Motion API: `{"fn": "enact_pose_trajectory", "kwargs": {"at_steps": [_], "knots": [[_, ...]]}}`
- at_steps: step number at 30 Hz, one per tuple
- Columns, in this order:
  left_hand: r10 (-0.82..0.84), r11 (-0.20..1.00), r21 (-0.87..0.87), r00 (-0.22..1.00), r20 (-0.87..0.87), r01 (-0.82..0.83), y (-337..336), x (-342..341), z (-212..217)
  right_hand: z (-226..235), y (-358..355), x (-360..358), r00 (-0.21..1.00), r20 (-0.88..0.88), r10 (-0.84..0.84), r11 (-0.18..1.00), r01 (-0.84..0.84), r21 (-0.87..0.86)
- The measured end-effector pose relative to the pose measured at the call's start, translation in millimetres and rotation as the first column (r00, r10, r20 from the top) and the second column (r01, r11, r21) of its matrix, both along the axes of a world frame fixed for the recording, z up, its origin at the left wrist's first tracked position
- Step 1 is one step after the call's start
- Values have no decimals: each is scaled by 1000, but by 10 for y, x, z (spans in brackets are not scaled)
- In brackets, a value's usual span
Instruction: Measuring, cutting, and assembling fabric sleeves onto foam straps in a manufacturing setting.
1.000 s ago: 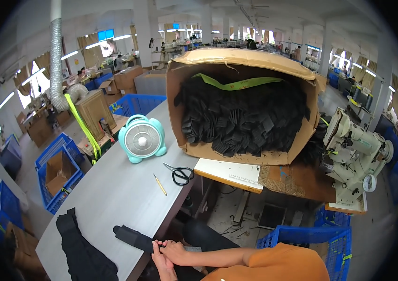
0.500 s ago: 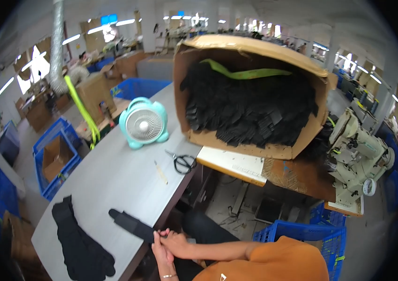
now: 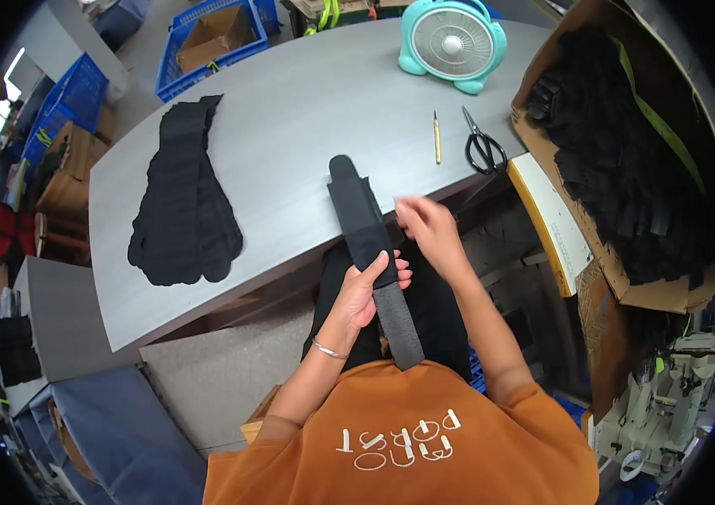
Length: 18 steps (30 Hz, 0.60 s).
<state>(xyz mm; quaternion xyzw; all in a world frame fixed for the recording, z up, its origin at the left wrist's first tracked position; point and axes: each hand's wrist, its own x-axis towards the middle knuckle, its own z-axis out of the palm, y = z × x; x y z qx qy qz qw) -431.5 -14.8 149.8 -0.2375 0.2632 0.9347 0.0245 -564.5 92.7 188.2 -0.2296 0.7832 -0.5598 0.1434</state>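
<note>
A black fabric strap [image 3: 361, 217], with a narrow rounded tip and a fuzzy grey tail, is gripped round its middle by my left hand [image 3: 365, 290]. Its far end lies over the table's front edge, while the tail hangs down against my shirt. Just right of the strap, apart from it, my right hand [image 3: 429, 231] is raised. Motion smears its bent fingers, and whether anything small is between them cannot be made out. On the left of the table lies a fanned stack of black fabric straps [image 3: 185, 202].
The grey table [image 3: 290, 101] carries a teal fan [image 3: 453, 46], black-handled scissors [image 3: 483, 147] and a thin yellowish pointed tool [image 3: 437, 139]. At right, a cardboard box [image 3: 610, 261] holds many black pieces and a yellow-green strip. Below it stands a sewing machine [image 3: 669, 404]. Blue crates [image 3: 174, 63] sit beyond the table.
My view has swung left and downward. My hands were together at the strap's near end; now the right hand is away from it and the left holds the strap alone.
</note>
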Motion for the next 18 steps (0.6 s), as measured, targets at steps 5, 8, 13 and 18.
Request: {"fn": "enact_pose_trajectory", "kwargs": {"at_steps": [5,8,13,18], "knots": [[-97,995,-16,995,-7,96,8,7,221,149,-744,-519,892,435,122,992,-126,-20],[-107,994,-18,994,-15,107,-49,-10,253,46,-1027,-746,800,543,255,966,-192,-172],[-45,999,-21,996,-76,43,-87,38,313,-71,-1298,-915,826,534,179,979,-95,-181],[-65,998,-23,998,-24,65,-117,153,140,-368,-1420,-855,857,511,63,995,-13,-101]]}}
